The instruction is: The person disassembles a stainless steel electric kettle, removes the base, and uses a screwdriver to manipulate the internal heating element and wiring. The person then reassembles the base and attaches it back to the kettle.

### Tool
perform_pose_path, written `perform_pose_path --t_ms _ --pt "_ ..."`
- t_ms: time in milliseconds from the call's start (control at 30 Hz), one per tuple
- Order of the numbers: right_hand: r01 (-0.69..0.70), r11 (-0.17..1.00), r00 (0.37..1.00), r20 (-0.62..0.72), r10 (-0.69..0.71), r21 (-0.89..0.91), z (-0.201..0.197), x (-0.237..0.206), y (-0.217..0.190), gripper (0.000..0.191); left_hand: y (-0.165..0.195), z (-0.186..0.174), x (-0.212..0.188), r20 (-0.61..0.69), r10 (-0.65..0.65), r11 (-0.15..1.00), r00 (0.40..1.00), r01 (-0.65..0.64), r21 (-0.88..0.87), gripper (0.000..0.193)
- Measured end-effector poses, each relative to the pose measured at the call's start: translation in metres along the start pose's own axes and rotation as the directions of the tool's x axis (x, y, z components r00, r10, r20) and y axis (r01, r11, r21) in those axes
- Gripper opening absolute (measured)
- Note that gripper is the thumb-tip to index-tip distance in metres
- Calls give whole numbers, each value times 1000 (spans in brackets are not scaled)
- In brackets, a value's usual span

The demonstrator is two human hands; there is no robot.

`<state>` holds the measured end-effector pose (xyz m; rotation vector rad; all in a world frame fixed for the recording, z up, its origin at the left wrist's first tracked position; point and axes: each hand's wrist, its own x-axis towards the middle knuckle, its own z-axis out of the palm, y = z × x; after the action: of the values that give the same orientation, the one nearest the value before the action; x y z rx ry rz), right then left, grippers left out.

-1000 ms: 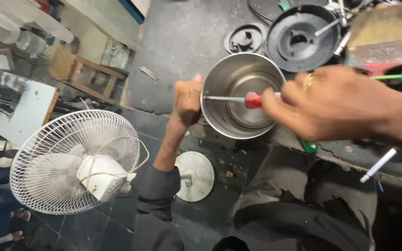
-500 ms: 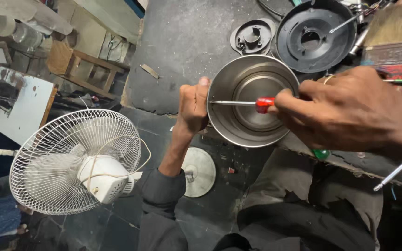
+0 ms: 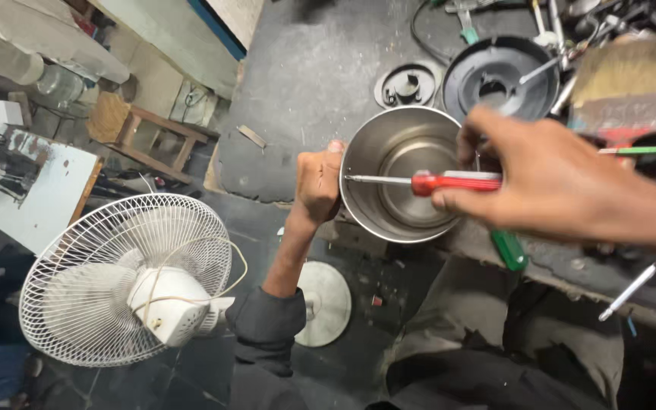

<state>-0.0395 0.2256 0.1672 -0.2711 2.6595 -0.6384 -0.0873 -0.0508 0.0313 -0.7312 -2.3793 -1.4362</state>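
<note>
My left hand [image 3: 318, 184] grips the left rim of a round steel pot [image 3: 398, 168], holding it at the edge of a dark workbench [image 3: 305, 83]. My right hand [image 3: 552, 178] holds a screwdriver with a red and clear handle [image 3: 449, 182]; its shaft points left across the pot's open mouth, the tip close to the left wall near my left thumb. The pot's inside looks bare and shiny.
A black round housing [image 3: 499, 80] and a smaller grey ring part [image 3: 406, 85] lie behind the pot. A green-handled tool [image 3: 509, 249] lies below my right hand, another [image 3: 647, 151] at the right. A white fan [image 3: 127, 281] and a round metal base [image 3: 326, 304] sit on the floor.
The pot, both hands and the screwdriver have kept their hold. The screwdriver has shifted slightly, its tip staying near the left wall. The view has drifted a little.
</note>
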Motion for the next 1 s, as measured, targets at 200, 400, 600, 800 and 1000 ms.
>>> perform_pose_path --t_ms 200,400,600,800,1000 --pt "354 337 646 -32 -763 -872 19 -4 33 36 -7 3 1 -9 -21 999 1000 21 48 45" --pt "200 -34 131 61 -990 -979 15 19 51 39 -2 1 5 3 107 982 994 -106 156 47" --pt "206 -148 164 183 -969 -967 14 13 43 46 0 2 7 0 -1 999 1000 1 34 40" --pt "504 163 406 66 -912 -848 26 15 46 67 -5 2 5 43 113 976 993 -119 184 45" --pt "429 748 866 -5 -500 -506 33 0 21 58 4 1 1 19 -64 998 998 63 29 45"
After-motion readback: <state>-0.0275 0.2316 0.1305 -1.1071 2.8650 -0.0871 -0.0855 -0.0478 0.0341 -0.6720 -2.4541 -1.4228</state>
